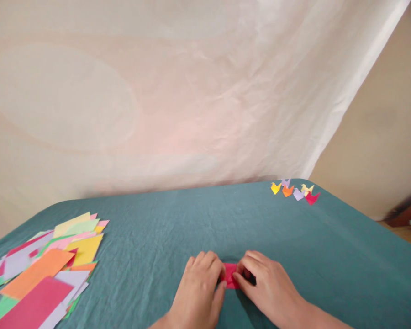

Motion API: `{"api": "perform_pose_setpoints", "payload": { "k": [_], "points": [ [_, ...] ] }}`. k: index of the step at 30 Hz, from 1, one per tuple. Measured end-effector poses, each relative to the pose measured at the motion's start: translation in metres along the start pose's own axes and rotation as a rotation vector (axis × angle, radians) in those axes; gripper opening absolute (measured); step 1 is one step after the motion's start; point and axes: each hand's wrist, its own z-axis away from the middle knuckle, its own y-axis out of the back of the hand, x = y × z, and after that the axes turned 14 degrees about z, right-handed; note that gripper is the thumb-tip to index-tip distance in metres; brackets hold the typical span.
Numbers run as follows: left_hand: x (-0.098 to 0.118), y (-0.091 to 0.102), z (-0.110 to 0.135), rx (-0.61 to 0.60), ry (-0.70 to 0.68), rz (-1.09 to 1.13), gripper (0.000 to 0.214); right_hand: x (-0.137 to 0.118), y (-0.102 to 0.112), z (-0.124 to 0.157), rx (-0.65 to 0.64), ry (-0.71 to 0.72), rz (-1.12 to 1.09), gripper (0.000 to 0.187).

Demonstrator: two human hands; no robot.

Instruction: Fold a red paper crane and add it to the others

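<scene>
A small folded piece of red paper lies on the green tablecloth near the front, between my two hands. Its left end is under the curled fingers of my left hand, with the thumb along the near side. At the other end, my right hand pinches the paper between thumb and index finger. Both ends of the paper are partly hidden by my fingers, and a crease shows across its visible middle.
A heap of coloured paper sheets spreads over the table's left side. Several small folded paper birds stand at the back right. The green cloth has slight wrinkles, and a pale sheet hangs behind the table.
</scene>
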Motion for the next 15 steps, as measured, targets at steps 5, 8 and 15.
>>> {"api": "perform_pose_setpoints", "payload": {
  "k": [5, 8, 15],
  "points": [
    [-0.009, 0.002, 0.005, -0.129, -0.303, -0.030, 0.027, 0.000, 0.002, -0.001, -0.011, 0.003, -0.036, 0.012],
    [-0.014, 0.004, 0.005, -0.213, -0.336, -0.085, 0.032, 0.001, 0.006, 0.000, -0.014, 0.007, -0.040, 0.012],
    [-0.012, 0.010, 0.002, -0.251, -0.301, -0.057, 0.030, 0.010, 0.022, 0.009, 0.050, 0.341, 0.034, 0.022]
  ]
}}
